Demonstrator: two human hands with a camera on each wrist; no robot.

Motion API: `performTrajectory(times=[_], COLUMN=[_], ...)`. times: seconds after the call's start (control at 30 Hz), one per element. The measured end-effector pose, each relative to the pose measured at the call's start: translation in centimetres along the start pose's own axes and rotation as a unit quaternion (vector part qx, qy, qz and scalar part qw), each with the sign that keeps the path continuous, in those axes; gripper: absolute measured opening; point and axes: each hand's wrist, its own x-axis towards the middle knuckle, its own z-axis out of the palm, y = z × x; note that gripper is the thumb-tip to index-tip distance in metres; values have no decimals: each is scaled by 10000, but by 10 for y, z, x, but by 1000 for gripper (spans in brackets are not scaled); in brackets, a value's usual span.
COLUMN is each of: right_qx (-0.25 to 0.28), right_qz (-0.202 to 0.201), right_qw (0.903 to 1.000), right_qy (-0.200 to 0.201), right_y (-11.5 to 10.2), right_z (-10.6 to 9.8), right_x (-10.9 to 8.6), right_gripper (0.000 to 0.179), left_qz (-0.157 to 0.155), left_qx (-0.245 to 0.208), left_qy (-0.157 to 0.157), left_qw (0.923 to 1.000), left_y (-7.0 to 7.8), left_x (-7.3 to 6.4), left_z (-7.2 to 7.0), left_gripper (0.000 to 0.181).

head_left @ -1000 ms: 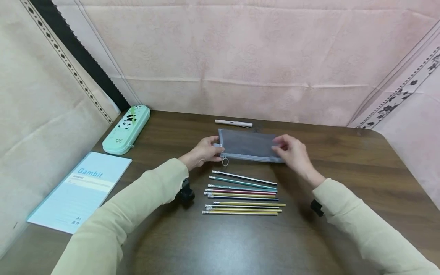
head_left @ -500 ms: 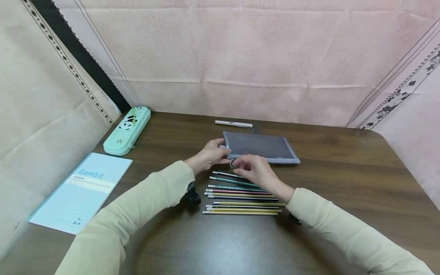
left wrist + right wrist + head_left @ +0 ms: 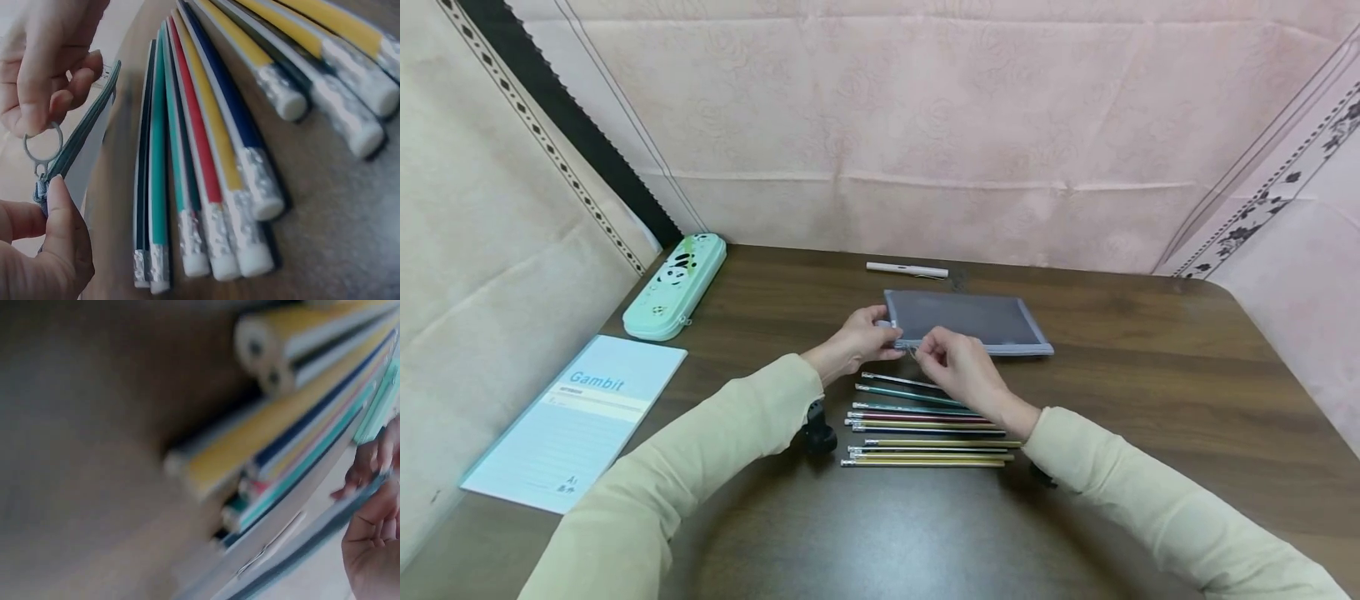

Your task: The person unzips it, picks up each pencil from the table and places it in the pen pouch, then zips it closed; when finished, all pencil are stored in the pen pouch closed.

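A grey zippered mesh pouch (image 3: 962, 317) lies just beyond the pencils, its zipper edge facing me. My left hand (image 3: 859, 342) pinches the pouch's left end between thumb and fingers. In the left wrist view, my right hand (image 3: 47, 69) pinches the ring-shaped zipper pull (image 3: 42, 145) between thumb and finger, close above the left fingertips. The zipper looks closed along the edge that shows. Several striped pencils (image 3: 932, 465) in yellow, green, red and dark blue lie side by side below the hands, eraser ends to the left. My right forearm partly covers their right ends.
A white pen (image 3: 907, 270) lies behind the pouch. At the left stand a mint pencil case with a panda print (image 3: 676, 283) and a light blue notebook (image 3: 576, 421). Pale curtains (image 3: 880, 125) border the table's back and sides.
My right hand has left the pouch's right end, moved left and taken hold of the zipper ring. The pouch has shifted slightly right, with the left hand still gripping its end.
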Motion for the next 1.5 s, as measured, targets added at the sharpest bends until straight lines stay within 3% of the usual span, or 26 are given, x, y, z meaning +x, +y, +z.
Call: performTrajectory(times=[0.27,0.67,0.97,1.27,1.5], right_qx=[-300,-780,-1204,-603,567], right_qz=[451,1142,1400,1683,1999], right_qw=[9985,9900,9822,9836,9776], right_qy=[-3,270,334,-245,-334], right_y=[24,65,88,88,87], right_z=[-21,-63,-90,-97,-95], right_x=[-1,-21,-36,-40,-27], right_gripper=[7,7,5,10,27], left_qz=[-44,-73,-116,-64,-194], left_qx=[-142,84,115,-111,-216], left_qy=[20,207,200,83,-41], left_qw=[9999,9997,9997,9999,9996], left_y=[-4,-5,-5,-8,-5], left_x=[0,-2,-6,-6,-3], left_z=[-13,-41,-60,-54,-46], left_gripper=[65,63,63,61,60])
